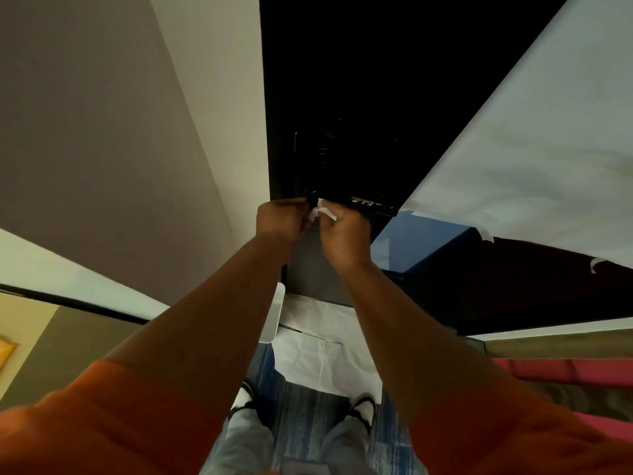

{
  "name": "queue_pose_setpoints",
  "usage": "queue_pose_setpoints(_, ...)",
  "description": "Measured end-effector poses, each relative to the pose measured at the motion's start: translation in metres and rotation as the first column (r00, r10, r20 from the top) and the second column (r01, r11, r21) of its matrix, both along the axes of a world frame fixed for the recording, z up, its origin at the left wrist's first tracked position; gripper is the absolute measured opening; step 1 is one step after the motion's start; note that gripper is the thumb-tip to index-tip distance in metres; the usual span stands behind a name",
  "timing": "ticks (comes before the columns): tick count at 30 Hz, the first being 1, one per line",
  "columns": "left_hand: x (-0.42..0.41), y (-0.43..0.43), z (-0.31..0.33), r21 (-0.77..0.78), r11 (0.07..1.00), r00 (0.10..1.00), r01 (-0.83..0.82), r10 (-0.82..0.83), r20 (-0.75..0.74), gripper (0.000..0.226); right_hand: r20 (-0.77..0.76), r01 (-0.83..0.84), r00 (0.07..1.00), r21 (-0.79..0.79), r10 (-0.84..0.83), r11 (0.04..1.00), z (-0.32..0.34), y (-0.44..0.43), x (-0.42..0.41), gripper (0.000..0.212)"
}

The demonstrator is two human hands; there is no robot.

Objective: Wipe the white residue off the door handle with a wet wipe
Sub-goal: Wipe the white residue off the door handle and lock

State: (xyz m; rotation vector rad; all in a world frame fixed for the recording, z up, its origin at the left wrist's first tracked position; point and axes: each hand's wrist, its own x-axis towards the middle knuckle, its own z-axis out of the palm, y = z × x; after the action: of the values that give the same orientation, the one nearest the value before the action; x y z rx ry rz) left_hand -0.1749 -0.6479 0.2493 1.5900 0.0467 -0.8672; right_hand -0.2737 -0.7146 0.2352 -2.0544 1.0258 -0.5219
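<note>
— Two hands up at the door handle (371, 204), seen from above. Left hand (281, 219) curled just left of the handle, fingers closed around a dark knob-like part at the handle's left end. Right hand (346, 234) right beside it, just below the handle, pinching the wet wipe (322, 214).

— Where was the wipe against the handle?

— Bunched white, poking up between the two hands, touching or nearly touching the handle's left end. Hard to tell which, too dark there.

— Any residue visible?

— Pale flecks along the handle's top, right of the hands, toward its middle. Rest of the handle black and glossy, running right to the edge of the dark door (342, 97).

— And around the handle?

— White paper sheet (531, 138) taped over the panel right of the handle, its corner close to the handle's right tip. Pale wall (212, 97) left of the handle. Grey strip of door edge directly below it, between the forearms.

— Further down?

— White paper on the floor (318, 351) well below the handle, then blue patterned carpet (301, 416). Orange sleeves (130, 416) pushed up on both arms, forearms bare. Grey trousers and black-and-white shoes (364, 407) at the bottom, far beneath the handle.

— Both hands gripping, then?

— Yes: left clenched on the handle's end piece, right closed on the wipe.
</note>
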Motion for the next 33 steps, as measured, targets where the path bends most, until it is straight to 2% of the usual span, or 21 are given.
queue_pose_setpoints(3, -0.001, 0.000, -0.002, -0.013, 1.000, 1.000, -0.022, 0.022, 0.013, 0.012, -0.007, 0.026, 1.000, -0.008, -0.026, 1.000, 0.001, 0.003, 0.007, 0.025)
queue_pose_setpoints(7, 0.002, -0.004, -0.003, 0.027, 1.000, 0.998, -0.016, 0.014, 0.064, 0.014, 0.085, 0.111, 0.990, 0.020, -0.113, 0.994, 0.004, 0.005, 0.014, 0.022)
queue_pose_setpoints(12, 0.002, -0.002, -0.005, 0.080, 0.997, 0.993, 0.001, -0.011, 0.118, 0.026, 0.167, -0.004, 0.986, -0.079, 0.017, 0.997, 0.006, 0.014, 0.015, 0.023)
queue_pose_setpoints(16, 0.000, -0.004, -0.001, 0.022, 0.999, 0.999, -0.033, 0.032, 0.032, 0.023, 0.154, 0.083, 0.985, -0.011, -0.080, 0.996, -0.004, 0.007, 0.010, 0.023)
queue_pose_setpoints(21, -0.001, -0.005, 0.001, 0.046, 0.999, 0.996, -0.015, 0.011, 0.092, 0.020, 0.185, 0.028, 0.982, 0.024, -0.032, 0.999, -0.009, 0.017, 0.011, 0.028)
queue_pose_setpoints(23, -0.002, -0.004, 0.001, 0.039, 0.999, 0.996, -0.011, 0.007, 0.094, 0.020, 0.216, 0.117, 0.965, 0.156, -0.150, 0.981, -0.009, 0.015, 0.011, 0.020)
queue_pose_setpoints(24, -0.002, -0.004, 0.002, 0.041, 0.999, 0.995, -0.004, 0.000, 0.099, 0.018, 0.247, 0.177, 0.932, 0.325, -0.264, 0.929, -0.009, 0.011, 0.011, 0.015)
queue_pose_setpoints(25, -0.002, -0.005, 0.003, 0.049, 0.999, 0.994, 0.004, -0.009, 0.110, 0.014, 0.265, 0.203, 0.878, 0.550, -0.399, 0.810, -0.007, 0.008, 0.011, 0.015)
queue_pose_setpoints(26, -0.002, -0.004, 0.004, 0.058, 0.998, 0.992, 0.012, -0.020, 0.126, 0.007, 0.261, 0.154, 0.827, 0.747, -0.499, 0.647, -0.006, 0.006, 0.012, 0.014)
queue_pose_setpoints(27, -0.001, -0.004, 0.005, 0.076, 0.997, 0.989, 0.018, -0.029, 0.145, 0.002, 0.264, 0.068, 0.788, 0.861, -0.557, 0.504, -0.005, 0.005, 0.012, 0.014)
queue_pose_setpoints(29, 0.004, -0.004, 0.006, 0.159, 0.985, 0.969, 0.063, -0.099, 0.228, 0.007, 0.284, -0.057, 0.739, 0.930, -0.611, 0.363, -0.005, 0.004, 0.015, 0.022)
queue_pose_setpoints(31, 0.006, -0.003, 0.007, 0.254, 0.964, 0.937, 0.079, -0.159, 0.311, 0.021, 0.291, -0.128, 0.683, 0.951, -0.670, 0.283, -0.003, 0.005, 0.016, 0.025)
queue_pose_setpoints(33, 0.006, -0.002, 0.009, 0.280, 0.958, 0.931, 0.058, -0.153, 0.331, 0.024, 0.251, -0.137, 0.650, 0.967, -0.718, 0.215, 0.000, 0.008, 0.015, 0.025)
